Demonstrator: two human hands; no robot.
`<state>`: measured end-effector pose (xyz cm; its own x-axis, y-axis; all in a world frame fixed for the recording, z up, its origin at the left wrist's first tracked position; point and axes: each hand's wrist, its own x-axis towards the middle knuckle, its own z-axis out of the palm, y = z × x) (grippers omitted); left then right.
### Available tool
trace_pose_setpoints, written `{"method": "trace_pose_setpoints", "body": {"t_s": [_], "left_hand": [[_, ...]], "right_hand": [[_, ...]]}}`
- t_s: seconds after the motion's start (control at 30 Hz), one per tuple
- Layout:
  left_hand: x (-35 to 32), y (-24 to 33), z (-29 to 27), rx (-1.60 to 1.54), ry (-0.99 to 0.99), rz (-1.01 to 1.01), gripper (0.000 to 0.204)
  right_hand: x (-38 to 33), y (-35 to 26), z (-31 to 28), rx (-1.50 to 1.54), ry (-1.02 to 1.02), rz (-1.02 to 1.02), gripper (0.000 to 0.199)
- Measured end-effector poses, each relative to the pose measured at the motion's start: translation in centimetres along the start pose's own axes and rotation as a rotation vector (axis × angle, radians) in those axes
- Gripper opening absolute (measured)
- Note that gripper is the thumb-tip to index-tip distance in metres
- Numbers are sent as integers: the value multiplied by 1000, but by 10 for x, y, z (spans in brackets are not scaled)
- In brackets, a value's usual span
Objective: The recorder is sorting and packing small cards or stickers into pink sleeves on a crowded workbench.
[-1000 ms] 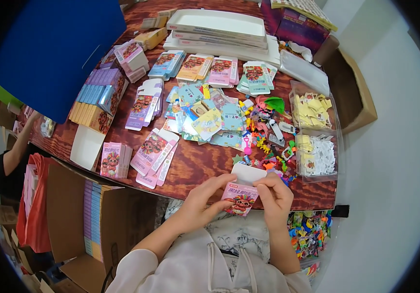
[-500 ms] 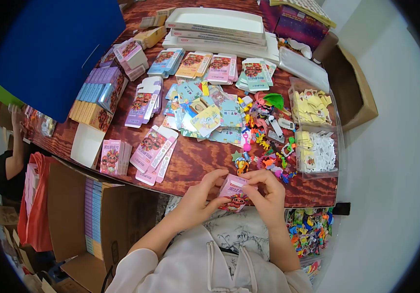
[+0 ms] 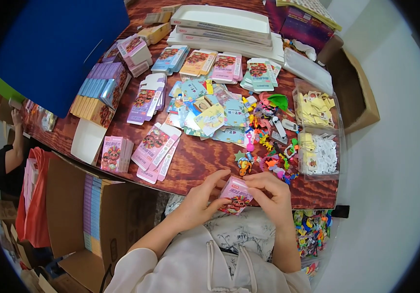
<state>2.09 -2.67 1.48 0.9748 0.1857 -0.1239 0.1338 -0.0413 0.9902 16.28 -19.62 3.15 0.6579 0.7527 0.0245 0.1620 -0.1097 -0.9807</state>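
Observation:
A small pink printed carton [image 3: 236, 191] is held between my two hands at the table's front edge, its top tilted away from me. My left hand [image 3: 201, 201] grips its left side, thumb across the front. At its upper right corner, my right hand [image 3: 270, 195] pinches the edge with thumb and fingers. Just beyond the hands lie small colourful plastic toys [image 3: 268, 141] and a loose heap of printed cards [image 3: 210, 115]. Flat pink cartons [image 3: 155, 149] are fanned out to the left, beside a standing row of pink cartons [image 3: 115, 154].
Stacks of flat cartons [image 3: 197, 62] line the table's far side, before white trays [image 3: 222, 24]. At right, a clear plastic box [image 3: 340, 128] holds yellow and white pieces. An open cardboard box [image 3: 75, 215] stands lower left. A co-worker's arm [image 3: 17, 141] shows far left.
The view has shifted slightly. My right fingers have slid a little along the carton's upper right edge, and more of its front shows. Both hands still hold it.

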Motion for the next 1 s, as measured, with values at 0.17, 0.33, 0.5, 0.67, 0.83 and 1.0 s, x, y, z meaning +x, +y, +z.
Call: {"method": "trace_pose_setpoints", "body": {"t_s": [0.17, 0.33, 0.5, 0.67, 0.83, 1.0], "left_hand": [[4, 2, -2, 11, 7, -27, 62], [6, 5, -10, 252, 9, 220, 47], [-2, -3, -3, 249, 128, 154, 58], [-18, 26, -27, 715, 469, 192, 95], [-47, 37, -123, 885, 1044, -3, 82], [-64, 5, -167, 1005, 915, -266, 86]], "right_hand": [[-1, 5, 8, -221, 37, -184, 20], [3, -8, 11, -179, -1, -117, 23], [12, 4, 27, -89, -7, -22, 19], [52, -10, 82, 239, -12, 72, 26], [98, -4, 141, -629, -41, -379, 54], [126, 1, 208, -988, -138, -434, 78]]}}
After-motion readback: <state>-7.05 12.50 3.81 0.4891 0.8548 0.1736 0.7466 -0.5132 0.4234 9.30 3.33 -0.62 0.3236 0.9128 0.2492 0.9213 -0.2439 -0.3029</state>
